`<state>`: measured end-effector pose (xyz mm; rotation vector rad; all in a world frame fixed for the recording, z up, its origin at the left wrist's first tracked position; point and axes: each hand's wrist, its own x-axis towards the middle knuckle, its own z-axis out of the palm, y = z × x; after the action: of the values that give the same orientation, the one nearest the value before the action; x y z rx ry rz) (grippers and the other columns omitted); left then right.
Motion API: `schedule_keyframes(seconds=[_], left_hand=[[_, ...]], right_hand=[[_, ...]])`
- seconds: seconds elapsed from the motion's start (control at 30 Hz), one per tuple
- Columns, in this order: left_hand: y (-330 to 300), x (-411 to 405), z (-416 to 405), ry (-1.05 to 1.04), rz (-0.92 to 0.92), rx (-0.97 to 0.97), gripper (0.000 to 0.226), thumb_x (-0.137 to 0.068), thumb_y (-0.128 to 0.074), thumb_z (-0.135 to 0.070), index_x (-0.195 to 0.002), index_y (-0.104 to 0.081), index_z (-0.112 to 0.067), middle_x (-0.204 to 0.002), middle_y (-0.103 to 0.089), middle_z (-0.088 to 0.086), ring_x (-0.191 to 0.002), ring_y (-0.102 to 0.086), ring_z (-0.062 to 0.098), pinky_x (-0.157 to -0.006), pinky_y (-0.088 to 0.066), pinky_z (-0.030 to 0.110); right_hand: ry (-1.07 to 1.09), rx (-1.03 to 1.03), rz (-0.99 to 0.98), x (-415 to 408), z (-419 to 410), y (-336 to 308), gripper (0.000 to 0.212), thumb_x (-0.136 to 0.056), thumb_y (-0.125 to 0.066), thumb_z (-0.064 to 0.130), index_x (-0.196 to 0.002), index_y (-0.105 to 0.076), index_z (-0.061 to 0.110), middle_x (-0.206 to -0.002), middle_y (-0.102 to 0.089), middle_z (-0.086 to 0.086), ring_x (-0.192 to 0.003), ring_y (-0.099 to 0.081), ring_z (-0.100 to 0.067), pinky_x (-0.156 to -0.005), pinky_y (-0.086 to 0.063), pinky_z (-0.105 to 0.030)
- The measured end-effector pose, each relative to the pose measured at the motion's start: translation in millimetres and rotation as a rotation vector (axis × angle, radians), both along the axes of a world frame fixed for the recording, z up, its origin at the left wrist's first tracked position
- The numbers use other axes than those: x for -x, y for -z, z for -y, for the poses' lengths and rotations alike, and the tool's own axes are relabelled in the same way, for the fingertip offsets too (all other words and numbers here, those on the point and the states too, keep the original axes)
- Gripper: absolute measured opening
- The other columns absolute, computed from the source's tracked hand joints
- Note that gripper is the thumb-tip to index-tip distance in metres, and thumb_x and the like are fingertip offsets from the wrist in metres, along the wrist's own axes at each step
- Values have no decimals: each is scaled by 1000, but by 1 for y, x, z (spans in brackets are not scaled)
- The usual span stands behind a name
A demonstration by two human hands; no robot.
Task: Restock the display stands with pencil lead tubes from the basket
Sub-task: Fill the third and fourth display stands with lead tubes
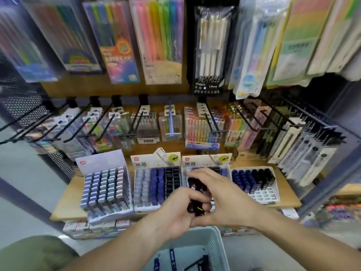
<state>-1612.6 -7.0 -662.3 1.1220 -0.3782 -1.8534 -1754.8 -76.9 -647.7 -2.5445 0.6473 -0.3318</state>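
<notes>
Right now both hands meet over the wooden shelf (pixel 66 200), in front of a row of four display stands. The left hand (pixel 175 214) has its fingers curled around a bunch of black lead tubes (pixel 195 204), gripping them from below. The right hand (pixel 220 194) comes over the top of the same bunch, its fingers bent down onto the upper ends of the tubes, so the bundle is held between the two hands. A yellow mark shows on one of the tubes. The hands hang just in front of the third stand (pixel 205 163), covering most of its slots. To the left of it, the second stand (pixel 156 184) holds pale, blue and black tubes in neat columns, and the leftmost stand (pixel 105 190) is packed with grey and pale ones. The rightmost stand (pixel 254 182) has blue and black tubes at the back, with open printed slots showing along its front rows. At the bottom of the view is the pale blue basket (pixel 214 243), directly beneath the forearms; a few blue and black tubes (pixel 172 259) lie loose inside it. Packs of pens (pixel 203 130) hang on black hooks behind the stands, and larger packs of coloured pens (pixel 158 40) hang above them, blurred.
</notes>
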Motion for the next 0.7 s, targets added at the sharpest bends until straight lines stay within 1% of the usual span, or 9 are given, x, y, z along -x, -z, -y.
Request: schedule_keyframes(seconds=[0.1,0.23,0.3,0.4,0.47,0.53,0.6,0.63,0.7], left_hand=[[8,5,2,-39,-45,-35,22,-77,-56,11,-94,-63,-1,-79,-56,9,-60,-52,18,-60,-41,28],[10,6,6,-42,-103,-35,33,-70,-64,9,-101,-63,-3,-93,-59,12,-73,-60,22,-69,-45,30],[3,9,4,-6,-63,-37,35,-70,-67,0,-104,-62,-9,-96,-61,11,-78,-65,23,-63,-44,28],[-3,15,0,-9,-16,-29,15,-89,-60,-6,-103,-61,-10,-84,-64,7,-67,-67,18,-51,-42,25],[-3,16,-1,-17,-4,-20,7,-95,-59,-12,-100,-65,-10,-82,-66,6,-69,-67,18,-56,-44,26],[-4,14,-1,-11,-60,-12,10,-92,-63,-17,-98,-68,-10,-84,-63,6,-76,-64,19,-61,-47,28],[-6,11,-1,-4,-137,7,17,-89,-60,-19,-99,-68,-9,-86,-59,7,-78,-61,22,-64,-48,30],[-7,9,-1,0,-170,18,22,-88,-56,-20,-103,-68,-8,-87,-58,8,-78,-61,23,-65,-48,31],[-8,7,0,13,-189,43,31,-89,-52,-21,-112,-66,-6,-89,-58,10,-79,-62,26,-66,-51,33]], right_hand=[[-14,-23,30,7,6,5,100,-64,-85,60,-150,-42,31,-145,-43,20,-132,-44,3,-108,-38,-17],[-26,-26,38,9,11,4,94,-65,-88,53,-147,-46,33,-141,-44,24,-126,-44,9,-99,-36,-5],[-38,-37,21,9,12,2,95,-65,-86,56,-147,-43,37,-139,-42,27,-127,-41,11,-98,-36,-6],[-53,-44,12,9,11,1,97,-64,-85,61,-148,-43,35,-139,-42,27,-131,-40,9,-108,-35,-13],[-51,-58,34,9,10,2,92,-66,-85,57,-146,-46,33,-138,-43,25,-130,-43,6,-108,-40,-19],[-46,-83,51,10,11,0,88,-68,-85,52,-145,-46,35,-139,-43,27,-129,-46,5,-102,-47,-24],[-41,-104,79,13,13,-2,86,-68,-87,46,-143,-48,35,-138,-44,28,-126,-48,4,-100,-47,-22],[-35,-121,93,15,14,-3,85,-67,-88,43,-142,-49,35,-137,-45,28,-122,-51,3,-98,-46,-19],[-22,-168,107,18,15,-5,87,-66,-91,39,-141,-48,39,-129,-50,28,-100,-59,-2,-90,-50,-20]])
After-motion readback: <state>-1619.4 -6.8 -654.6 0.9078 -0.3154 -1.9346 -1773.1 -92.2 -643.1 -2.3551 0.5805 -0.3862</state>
